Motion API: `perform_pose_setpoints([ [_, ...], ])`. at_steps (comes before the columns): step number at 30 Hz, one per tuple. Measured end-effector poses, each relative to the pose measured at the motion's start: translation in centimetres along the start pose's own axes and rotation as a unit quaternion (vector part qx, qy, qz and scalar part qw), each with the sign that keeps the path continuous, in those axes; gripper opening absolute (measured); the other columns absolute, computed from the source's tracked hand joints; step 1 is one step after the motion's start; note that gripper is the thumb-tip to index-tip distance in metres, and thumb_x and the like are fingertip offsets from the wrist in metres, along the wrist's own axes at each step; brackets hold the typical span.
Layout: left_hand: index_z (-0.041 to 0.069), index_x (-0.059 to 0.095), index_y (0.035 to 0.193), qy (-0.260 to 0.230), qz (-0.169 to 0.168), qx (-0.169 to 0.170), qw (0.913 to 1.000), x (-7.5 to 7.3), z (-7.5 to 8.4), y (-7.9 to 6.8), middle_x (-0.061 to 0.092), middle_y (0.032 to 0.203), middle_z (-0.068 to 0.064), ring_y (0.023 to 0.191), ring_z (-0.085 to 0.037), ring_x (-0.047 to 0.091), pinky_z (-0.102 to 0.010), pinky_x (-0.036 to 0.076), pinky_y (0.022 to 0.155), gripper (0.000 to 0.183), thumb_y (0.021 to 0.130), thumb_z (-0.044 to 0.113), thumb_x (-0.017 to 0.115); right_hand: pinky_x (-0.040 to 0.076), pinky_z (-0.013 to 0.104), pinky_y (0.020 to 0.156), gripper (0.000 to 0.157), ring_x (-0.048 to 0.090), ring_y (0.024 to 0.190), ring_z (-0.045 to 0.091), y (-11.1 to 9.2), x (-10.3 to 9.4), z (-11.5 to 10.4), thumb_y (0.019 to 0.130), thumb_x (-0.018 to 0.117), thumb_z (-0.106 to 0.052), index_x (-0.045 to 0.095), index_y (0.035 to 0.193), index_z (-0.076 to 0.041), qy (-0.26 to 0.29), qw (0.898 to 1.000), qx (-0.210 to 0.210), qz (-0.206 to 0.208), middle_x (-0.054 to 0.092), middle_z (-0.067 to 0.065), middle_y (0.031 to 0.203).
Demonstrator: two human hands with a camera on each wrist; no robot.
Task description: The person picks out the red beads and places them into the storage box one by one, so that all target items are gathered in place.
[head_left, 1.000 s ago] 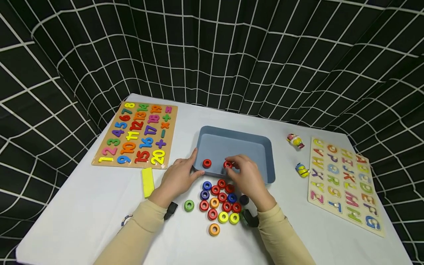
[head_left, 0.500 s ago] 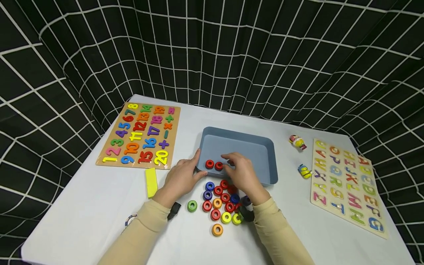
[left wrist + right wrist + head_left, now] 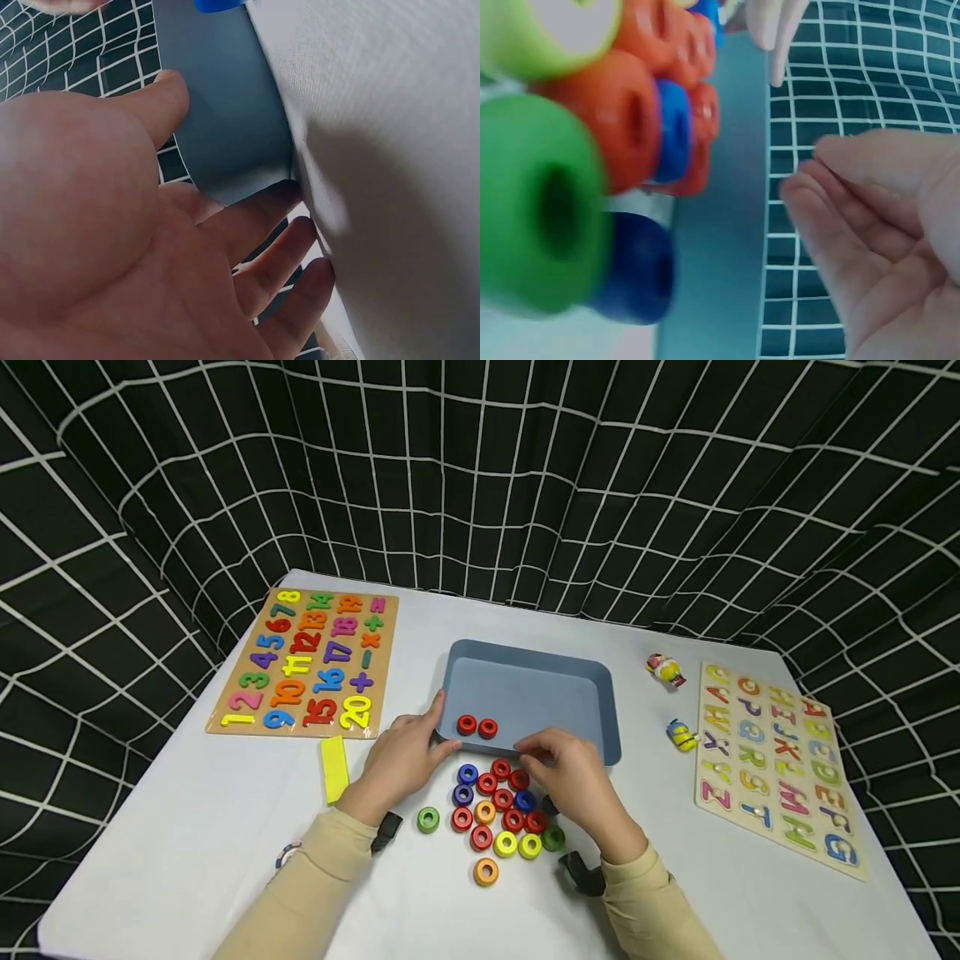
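A shallow grey-blue tray (image 3: 525,689) stands in the middle of the table. Two red rings (image 3: 487,728) sit side by side inside, near its front left corner. My left hand (image 3: 397,764) rests at that corner, its thumb against the front wall and its other fingers along the left side. In the left wrist view the fingertips (image 3: 315,274) reach down to the tablecloth. My right hand (image 3: 573,781) hovers over the front rim, fingers loosely bent, holding nothing. Just in front of the tray lies a cluster of rings, including a red ring (image 3: 503,800) and a blue ring (image 3: 525,801).
A number board (image 3: 300,672) lies left and a letter board (image 3: 780,768) right. A yellow block (image 3: 334,770) is beside my left wrist. Two small figures, one blue and yellow (image 3: 682,736), the other red and yellow (image 3: 665,669), lie right of the tray.
My right hand set a red ring beside the other one in the tray, let go, and drew back toward the front rim. My left hand stays at the corner.
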State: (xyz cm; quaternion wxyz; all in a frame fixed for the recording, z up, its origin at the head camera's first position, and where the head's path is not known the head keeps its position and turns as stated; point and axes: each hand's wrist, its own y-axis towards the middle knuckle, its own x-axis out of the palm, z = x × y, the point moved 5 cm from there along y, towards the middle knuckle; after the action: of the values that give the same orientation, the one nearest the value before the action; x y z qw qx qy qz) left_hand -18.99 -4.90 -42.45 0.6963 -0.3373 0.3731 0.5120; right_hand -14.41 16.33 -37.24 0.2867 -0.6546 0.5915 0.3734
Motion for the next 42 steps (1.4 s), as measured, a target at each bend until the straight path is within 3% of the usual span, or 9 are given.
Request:
perform_pose_setpoints([
  [8,0.026,0.012,0.156,-0.006,0.001,0.003,1.0000,0.0,0.0,0.0,0.052,0.144,-0.006,0.132,-0.030,0.046,-0.050,0.047,0.097,0.081,0.092,0.055,0.054,0.055,0.030,0.073,0.016,0.065,0.085,0.012,-1.1,2.1,1.1,0.082,0.076,-0.010,0.075,0.098,-0.013,-0.053,0.998,0.002,-0.026,0.072,0.000,0.096],
  [16,0.026,0.011,0.156,-0.002,-0.002,0.004,1.0000,0.2,-0.1,0.1,0.051,0.145,-0.005,0.132,-0.030,0.046,-0.050,0.047,0.097,0.081,0.093,0.055,0.053,0.056,0.033,0.077,0.020,0.067,0.089,0.014,-1.3,2.5,1.4,0.081,0.077,-0.013,0.076,0.101,-0.012,-0.070,0.997,-0.013,-0.032,0.072,0.001,0.098],
  [29,0.025,0.012,0.156,0.000,-0.002,0.006,1.0000,0.1,0.0,0.0,0.051,0.144,-0.006,0.131,-0.030,0.047,-0.050,0.047,0.096,0.081,0.092,0.055,0.053,0.054,0.031,0.072,0.021,0.062,0.081,0.012,-1.3,2.3,0.4,0.081,0.078,-0.017,0.074,0.101,-0.011,-0.066,0.996,0.039,-0.051,0.071,0.003,0.095],
  [35,0.026,0.012,0.156,0.000,-0.001,0.007,1.0000,0.0,0.0,0.0,0.051,0.145,-0.006,0.131,-0.031,0.047,-0.051,0.047,0.097,0.081,0.092,0.055,0.053,0.057,0.035,0.076,0.020,0.067,0.090,0.018,-1.1,0.4,-0.8,0.083,0.076,-0.015,0.073,0.103,-0.012,-0.039,0.999,0.014,-0.025,0.071,0.002,0.098],
  [42,0.026,0.011,0.156,-0.002,-0.006,0.004,1.0000,0.1,-0.1,0.1,0.049,0.146,-0.004,0.132,-0.030,0.046,-0.050,0.046,0.099,0.081,0.093,0.055,0.053,0.056,0.037,0.077,0.023,0.068,0.090,0.021,1.2,-0.2,-1.3,0.085,0.073,-0.017,0.072,0.106,-0.009,-0.046,0.998,-0.019,0.023,0.072,0.006,0.100],
])
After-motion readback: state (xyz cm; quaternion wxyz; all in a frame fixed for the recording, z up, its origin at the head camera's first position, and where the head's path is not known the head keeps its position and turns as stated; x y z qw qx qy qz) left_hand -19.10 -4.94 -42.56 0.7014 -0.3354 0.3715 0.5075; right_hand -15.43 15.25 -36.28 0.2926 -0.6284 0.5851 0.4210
